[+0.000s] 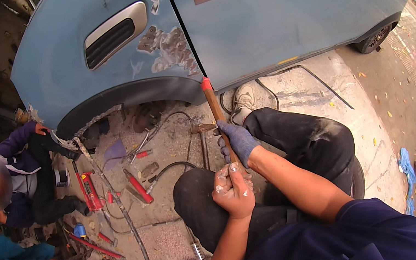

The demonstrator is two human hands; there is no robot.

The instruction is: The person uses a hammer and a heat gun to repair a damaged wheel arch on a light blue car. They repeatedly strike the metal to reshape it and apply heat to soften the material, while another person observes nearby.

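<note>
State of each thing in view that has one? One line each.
Left grip: bare, closed at the stick's lower end
Right grip: gloved, closed around the stick
Red-tipped wooden stick: held, tilted
Car door: appears shut
Fender: paint worn off in patches
Rear wheel: fitted
Blue cloth: crumpled on the ground
</note>
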